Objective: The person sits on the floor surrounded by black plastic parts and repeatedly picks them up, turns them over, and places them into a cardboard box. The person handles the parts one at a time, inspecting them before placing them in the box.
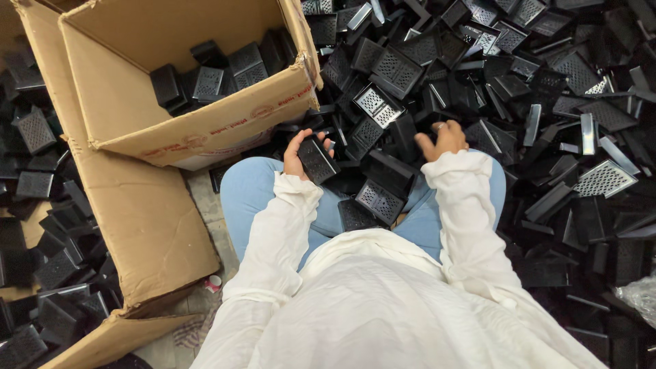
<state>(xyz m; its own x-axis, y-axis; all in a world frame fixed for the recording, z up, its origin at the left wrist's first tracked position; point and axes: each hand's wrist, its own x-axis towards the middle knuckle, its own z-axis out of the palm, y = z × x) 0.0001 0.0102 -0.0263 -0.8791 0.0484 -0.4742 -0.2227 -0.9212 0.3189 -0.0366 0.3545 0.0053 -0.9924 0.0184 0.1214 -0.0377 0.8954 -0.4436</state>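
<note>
A black perforated plastic part (317, 159) is gripped in the left hand (298, 156) beside the cardboard box (205, 137); the right hand (443, 140) is spread open over the pile (519, 89); loosely held, the part could be dropped.

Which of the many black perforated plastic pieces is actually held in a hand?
The black piece gripped in the left hand above the left knee; every other one lies loose in the pile or the cardboard box.

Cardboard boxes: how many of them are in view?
1: an open cardboard box stands tilted left of the left hand, with black perforated parts inside. A flat cardboard sheet lies beneath; more could be hidden.
</note>
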